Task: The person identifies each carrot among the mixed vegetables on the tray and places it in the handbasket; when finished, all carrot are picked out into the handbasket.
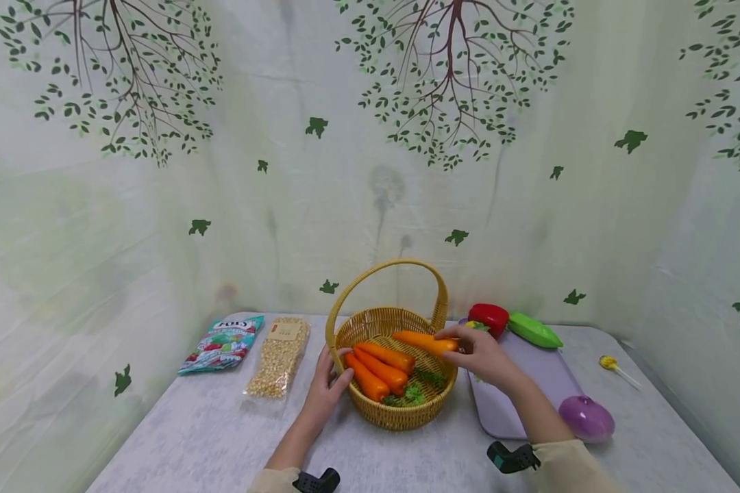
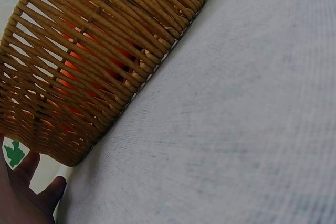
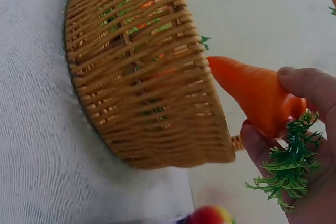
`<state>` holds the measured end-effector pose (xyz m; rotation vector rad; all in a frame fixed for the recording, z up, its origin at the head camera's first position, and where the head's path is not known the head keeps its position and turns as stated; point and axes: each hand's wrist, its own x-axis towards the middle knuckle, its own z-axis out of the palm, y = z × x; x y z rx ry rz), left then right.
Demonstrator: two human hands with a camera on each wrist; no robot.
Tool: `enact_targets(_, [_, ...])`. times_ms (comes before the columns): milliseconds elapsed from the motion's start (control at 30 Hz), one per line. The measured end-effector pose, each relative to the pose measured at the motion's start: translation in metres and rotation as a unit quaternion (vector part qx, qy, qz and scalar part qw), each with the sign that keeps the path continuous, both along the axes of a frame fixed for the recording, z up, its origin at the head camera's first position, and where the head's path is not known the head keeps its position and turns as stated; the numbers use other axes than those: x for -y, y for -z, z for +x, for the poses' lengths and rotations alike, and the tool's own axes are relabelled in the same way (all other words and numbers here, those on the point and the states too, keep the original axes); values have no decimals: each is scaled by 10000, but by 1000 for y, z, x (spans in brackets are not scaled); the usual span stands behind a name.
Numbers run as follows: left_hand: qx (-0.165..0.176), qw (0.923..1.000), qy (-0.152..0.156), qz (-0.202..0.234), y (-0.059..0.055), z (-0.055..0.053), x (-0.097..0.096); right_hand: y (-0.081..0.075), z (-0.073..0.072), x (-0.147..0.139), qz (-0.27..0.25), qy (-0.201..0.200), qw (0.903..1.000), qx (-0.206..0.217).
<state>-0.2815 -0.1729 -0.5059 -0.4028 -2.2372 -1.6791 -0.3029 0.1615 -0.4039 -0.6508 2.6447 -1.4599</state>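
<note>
A wicker basket [image 1: 401,419] with a tall handle stands on the table and holds several orange carrots [image 1: 379,370] with green leafy tops. My right hand [image 1: 484,356] pinches another carrot [image 3: 257,95] by its thick, leafy end. That carrot lies slanted over the basket's right rim, its narrow end pointing inward. Against the basket's left side, near the handle's base, rests my left hand [image 1: 325,390]. In the left wrist view, its thumb and a finger show spread beside the wicker wall; its other fingers are partly hidden.
Left of the basket lie a teal snack bag [image 1: 223,344] and a clear bag of kernels [image 1: 279,359]. On the right, a purple tray [image 1: 499,407] lies near a red pepper [image 1: 489,318], a green vegetable [image 1: 534,330], a purple onion [image 1: 586,418] and a yellow lollipop [image 1: 608,363].
</note>
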Motion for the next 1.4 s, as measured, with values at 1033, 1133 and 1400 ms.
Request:
enact_targets(1033, [67,9999,36,129,1,-1,0,18,-33,71,1149,548,9902,-570])
enact_targets(1133, [87,9999,39,95,1,-1,0,21,-36,76,1080,524,9912,-564])
enact_targets(1400, [53,10000,8,32,2,-2,0,25,-40,84,1032,625,9909,-604])
